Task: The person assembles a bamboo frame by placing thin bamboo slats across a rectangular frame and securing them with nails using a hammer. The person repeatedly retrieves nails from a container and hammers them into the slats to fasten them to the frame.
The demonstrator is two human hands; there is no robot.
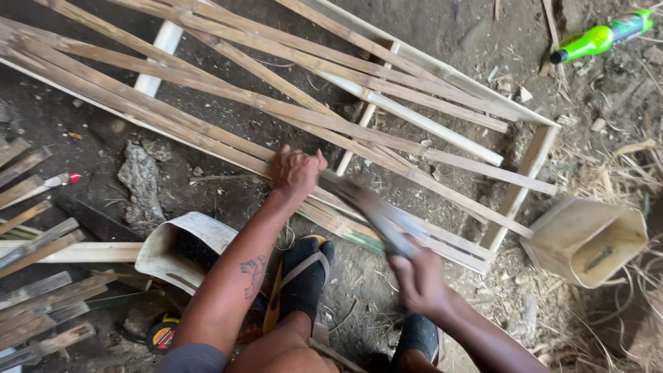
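Observation:
My left hand (295,170) grips a long bamboo strip (207,141) lying across a white wooden frame (532,162) on the dirt ground. My right hand (418,276) is closed on the handle of a large blade (369,207), blurred by motion, whose tip reaches toward my left hand. Several more split bamboo strips (359,76) lie diagonally over the frame. My feet in black socks and yellow sandals (304,276) rest just below the strips.
A cut plastic container (587,238) lies on its side at the right among dry straw. A green bottle (601,38) lies at top right. A pile of bamboo pieces (34,276) sits at the left beside a white curved plastic piece (176,245) and a tape roll (162,336).

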